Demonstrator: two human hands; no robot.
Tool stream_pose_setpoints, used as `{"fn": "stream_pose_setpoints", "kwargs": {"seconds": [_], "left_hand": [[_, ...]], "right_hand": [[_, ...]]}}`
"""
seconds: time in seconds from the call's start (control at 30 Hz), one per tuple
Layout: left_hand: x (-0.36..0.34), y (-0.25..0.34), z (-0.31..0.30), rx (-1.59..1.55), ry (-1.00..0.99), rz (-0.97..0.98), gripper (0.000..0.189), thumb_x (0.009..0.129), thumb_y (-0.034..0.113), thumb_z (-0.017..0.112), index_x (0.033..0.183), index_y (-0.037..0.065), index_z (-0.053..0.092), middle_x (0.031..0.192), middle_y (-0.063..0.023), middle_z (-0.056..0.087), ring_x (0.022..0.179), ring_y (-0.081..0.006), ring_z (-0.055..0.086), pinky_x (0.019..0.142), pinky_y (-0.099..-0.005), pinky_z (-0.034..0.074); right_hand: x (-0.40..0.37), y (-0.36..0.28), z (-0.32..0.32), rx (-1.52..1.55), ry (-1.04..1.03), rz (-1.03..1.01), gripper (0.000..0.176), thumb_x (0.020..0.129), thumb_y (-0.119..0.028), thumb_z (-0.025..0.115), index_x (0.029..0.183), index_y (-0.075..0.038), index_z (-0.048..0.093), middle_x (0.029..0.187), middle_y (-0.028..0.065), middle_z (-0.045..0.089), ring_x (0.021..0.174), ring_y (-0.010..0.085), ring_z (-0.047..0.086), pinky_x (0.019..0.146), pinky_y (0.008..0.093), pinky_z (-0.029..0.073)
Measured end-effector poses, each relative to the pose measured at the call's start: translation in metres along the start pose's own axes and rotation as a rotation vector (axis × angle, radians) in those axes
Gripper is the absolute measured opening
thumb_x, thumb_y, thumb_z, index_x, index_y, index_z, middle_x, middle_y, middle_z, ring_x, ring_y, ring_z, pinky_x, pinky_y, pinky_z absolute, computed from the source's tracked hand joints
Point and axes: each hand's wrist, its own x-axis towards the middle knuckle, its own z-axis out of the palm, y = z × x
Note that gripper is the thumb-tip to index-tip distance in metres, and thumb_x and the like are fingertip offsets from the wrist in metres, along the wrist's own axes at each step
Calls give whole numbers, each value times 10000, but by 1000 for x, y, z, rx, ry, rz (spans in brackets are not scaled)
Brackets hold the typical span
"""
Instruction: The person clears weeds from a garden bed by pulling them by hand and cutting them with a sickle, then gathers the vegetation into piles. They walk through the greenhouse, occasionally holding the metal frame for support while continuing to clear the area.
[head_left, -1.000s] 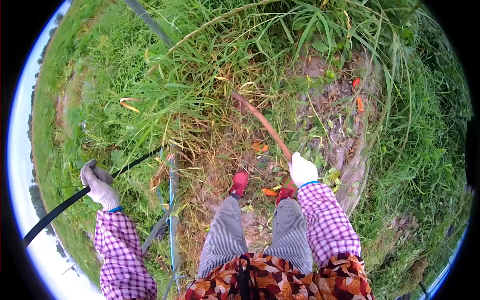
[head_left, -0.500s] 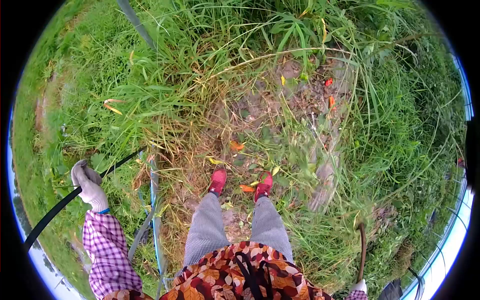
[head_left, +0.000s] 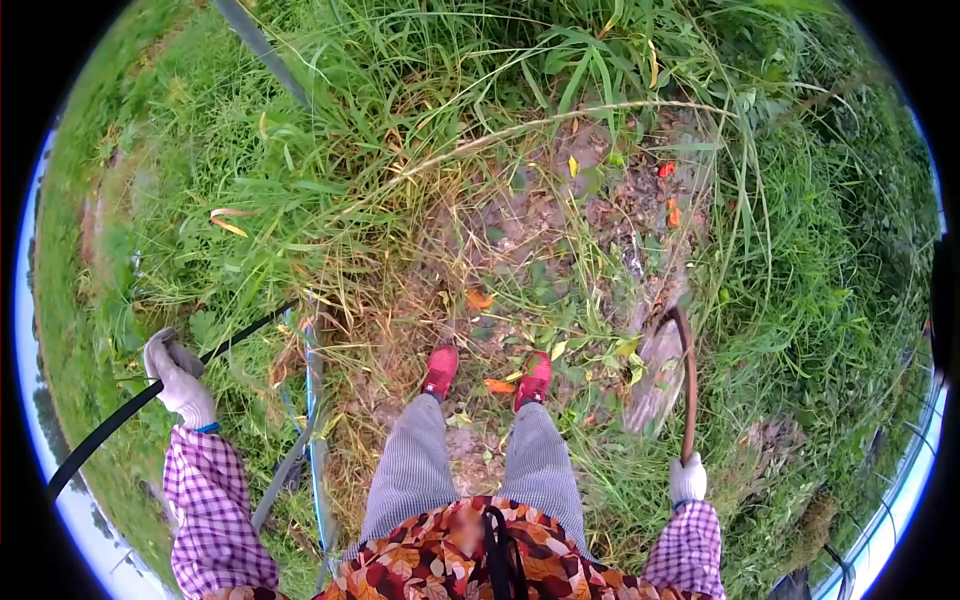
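At the left, my left hand (head_left: 180, 378), in a pale glove, is closed around a black strip (head_left: 120, 418) that runs from the lower left edge up toward a grey pole. My right hand (head_left: 688, 480), also gloved, grips the lower end of a brown curved handle (head_left: 690, 390). The handle's far end bends left over the bare soil; whatever is fixed there is hard to make out. Cut weeds and soil (head_left: 520, 220) lie in front of my red shoes (head_left: 441, 370).
Dense grass (head_left: 800, 280) grows on the right and left. A blue-edged grey pole (head_left: 314, 420) runs beside my left leg. Another grey pole (head_left: 265, 50) slants at the top left. Red and orange peppers (head_left: 673, 212) lie on the ground.
My right hand has come further into view, and the brown handle has moved forward and left over the soil. My left hand has barely moved on the black strip.
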Motion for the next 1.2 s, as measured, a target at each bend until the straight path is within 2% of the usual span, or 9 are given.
{"fn": "stream_pose_setpoints", "kwargs": {"seconds": [0.23, 0.33, 0.53, 0.67, 0.7, 0.73, 0.83, 1.07, 1.2], "left_hand": [[3, -6, -3, -82, 40, 0, 280, 1006, 239, 437, 977, 8, 591, 513, 33, 340, 411, -59, 238, 384, -255, 190], [5, -8, -6, -95, 22, 23, 272, 1005, 233, 442, 974, 6, 588, 509, 31, 341, 402, -57, 238, 379, -251, 189], [3, -7, -2, -121, 58, 45, 257, 1012, 212, 429, 947, 16, 582, 502, 30, 349, 394, -53, 245, 365, -248, 188], [3, -12, -3, -113, 45, 44, 257, 1015, 213, 421, 939, 25, 578, 495, 27, 343, 388, -52, 243, 360, -244, 196], [2, -8, -2, -97, 46, 40, 255, 1015, 213, 417, 932, 33, 577, 495, 26, 343, 384, -54, 237, 358, -244, 198], [3, -8, -2, -101, 39, 38, 255, 1015, 213, 417, 932, 33, 577, 495, 26, 343, 384, -54, 237, 358, -244, 198], [2, -9, -3, -115, 38, 24, 232, 1005, 209, 454, 924, 34, 583, 506, 39, 336, 388, -49, 229, 356, -240, 176], [6, -17, -5, -119, 25, 50, 227, 992, 181, 442, 897, 45, 598, 526, 35, 383, 386, -44, 253, 352, -235, 190], [2, -13, -4, -93, 3, -9, 196, 966, 180, 476, 884, 49, 597, 512, 40, 374, 382, -44, 254, 354, -232, 189]], "right_hand": [[101, -243, 1, 211, 91, -377, 385, 867, -335, 601, 1028, 3, 511, 872, 275, 633, 833, 442, 630, 711, 465, 485], [155, -291, 18, 436, 106, -360, 322, 867, -319, 607, 904, -4, 551, 705, 130, 603, 598, 257, 604, 554, 395, 479], [189, -384, 28, 1519, -352, 15, 284, 932, -249, 561, 710, -104, 459, 539, 13, 392, 430, 176, 398, 398, 367, 354], [145, -438, 71, 1620, -815, 152, 251, 955, -218, 517, 728, -138, 448, 552, -27, 412, 421, 148, 406, 401, 312, 396], [155, -427, 136, 1168, -935, -498, 219, 936, -197, 548, 753, -123, 453, 567, -26, 431, 428, 133, 447, 385, 298, 411], [33, -435, 80, 1355, -1100, 190, 182, 924, -203, 580, 837, -88, 469, 586, -11, 459, 428, 143, 465, 364, 310, 399], [-79, -400, 45, 1033, -1005, -196, 223, 918, -203, 600, 961, -81, 418, 611, 7, 459, 440, 148, 450, 397, 324, 389], [-165, -261, 8, 712, -1183, -164, 364, 884, -310, 623, 1034, 10, 540, 719, -9, 502, 651, 84, 459, 572, 276, 400], [-171, -247, 8, 766, -1183, -77, 254, 904, -250, 598, 924, -19, 494, 647, 9, 480, 499, 134, 474, 456, 292, 407]]}}
